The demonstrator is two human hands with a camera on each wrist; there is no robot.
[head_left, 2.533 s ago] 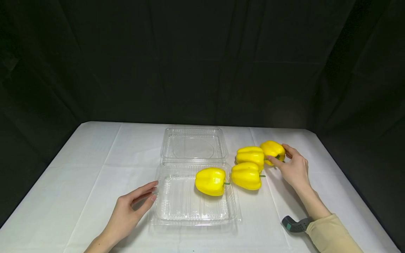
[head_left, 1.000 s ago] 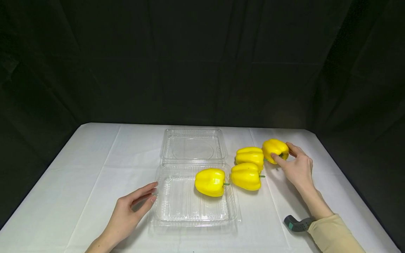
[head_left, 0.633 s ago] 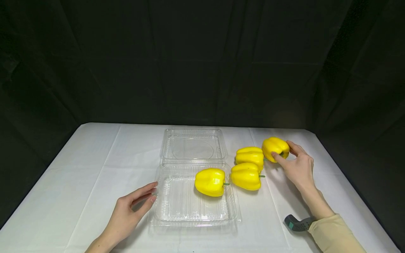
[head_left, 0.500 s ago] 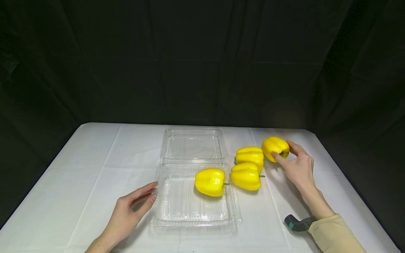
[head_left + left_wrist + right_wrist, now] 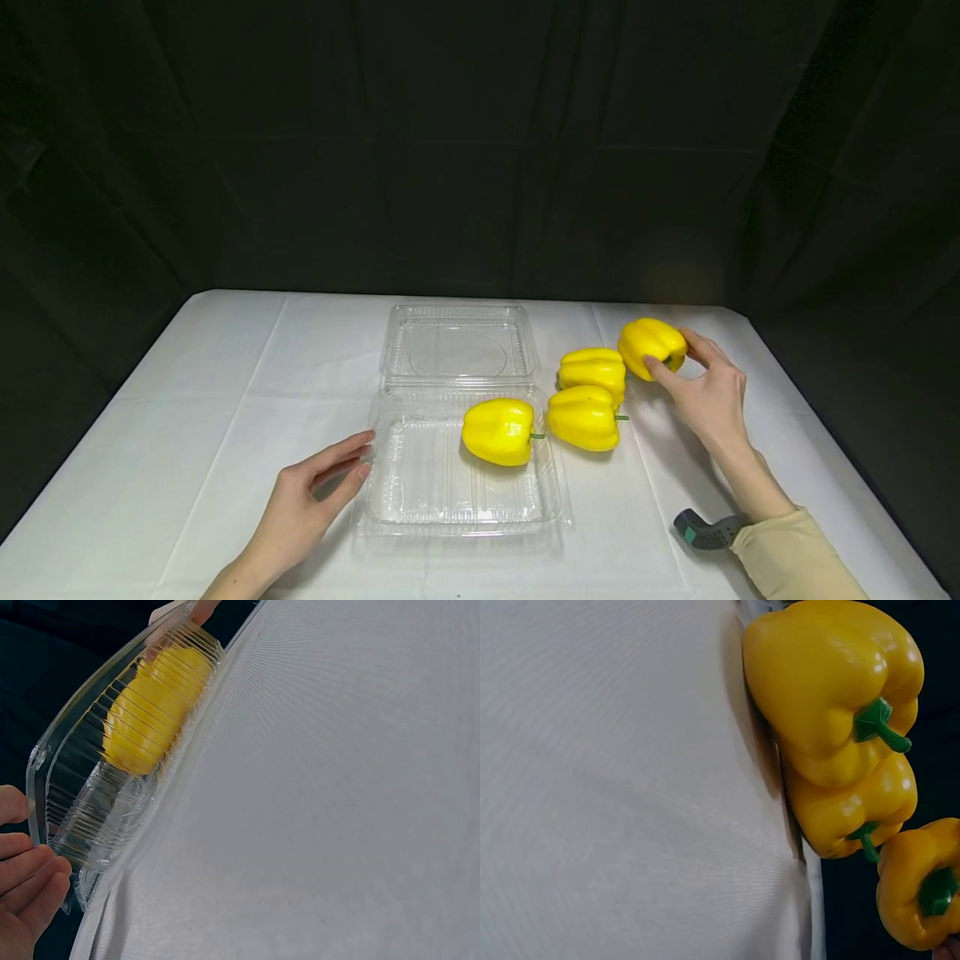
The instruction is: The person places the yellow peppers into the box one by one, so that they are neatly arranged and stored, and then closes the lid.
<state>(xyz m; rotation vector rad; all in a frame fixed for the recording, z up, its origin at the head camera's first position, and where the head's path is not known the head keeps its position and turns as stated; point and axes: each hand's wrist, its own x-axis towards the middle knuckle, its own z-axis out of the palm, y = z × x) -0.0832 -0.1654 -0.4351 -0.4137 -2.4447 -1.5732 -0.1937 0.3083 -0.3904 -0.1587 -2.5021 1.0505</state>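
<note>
At the far right of the head view, my right hand [image 5: 708, 396] grips a yellow bell pepper [image 5: 649, 343] between thumb and fingers. In the right wrist view this held pepper [image 5: 911, 900] shows its green stem and hangs above the table level. Two more yellow peppers lie close together just left of it, the nearer pepper [image 5: 582, 419] and the farther pepper [image 5: 591, 372]. My left hand [image 5: 303, 500] holds the left rim of the clear plastic container [image 5: 420, 527] with thumb and fingertips. One pepper [image 5: 497, 433] lies on its side in the container's right half.
The container's hinged lid [image 5: 459, 343] lies folded back behind its base. A white cloth [image 5: 225, 375] covers the table, with black curtains [image 5: 480, 150] behind and at the sides. A dark grey strap device [image 5: 705, 531] sits at the right wrist beside the beige sleeve [image 5: 795, 554].
My right hand has taken the far pepper up, away from the other two, and its underside has tipped toward me. The left hand, container and remaining peppers stay put.
</note>
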